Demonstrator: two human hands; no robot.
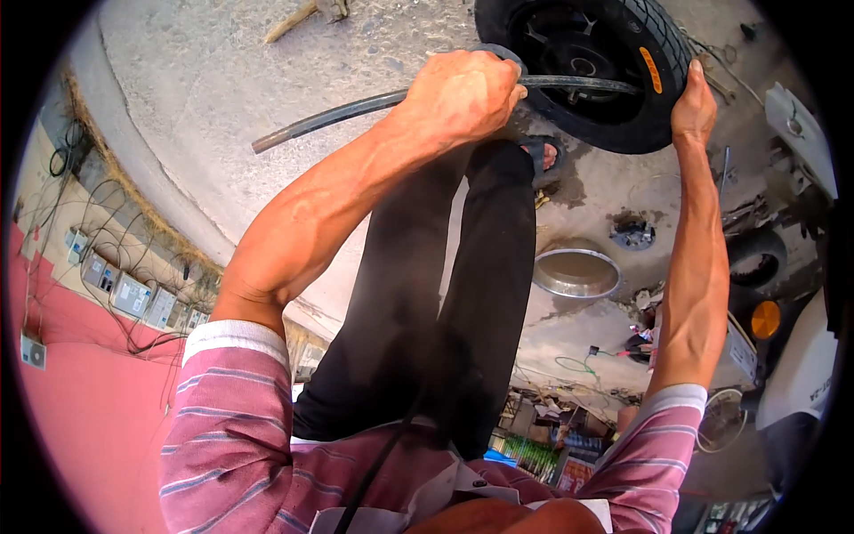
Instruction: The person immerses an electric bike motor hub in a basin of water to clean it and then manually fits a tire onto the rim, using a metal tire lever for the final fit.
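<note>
My left hand (467, 96) is closed in a fist round a long, dark, slightly bent bar (342, 112) with a worn, brownish outer end. The bar's other end reaches across the rim of a wheel with a black tyre (654, 116), over its dark hub. Against the tyre's right side, my right hand (694, 109) grips the tread, some of its fingers hidden behind it. The wheel is tilted, and an orange sticker (651, 70) shows on its sidewall. A dark rounded thing (505, 55) shows just behind my left hand; I cannot tell its kind.
A round metal basin (576, 271) of murky liquid stands on the concrete by my legs. Right of it lie a dark metal part (632, 233) and another tyre (756, 258), near a white vehicle panel (796, 356). My sandalled foot (544, 155) is beside the wheel. Meter boxes (133, 294) line the left wall.
</note>
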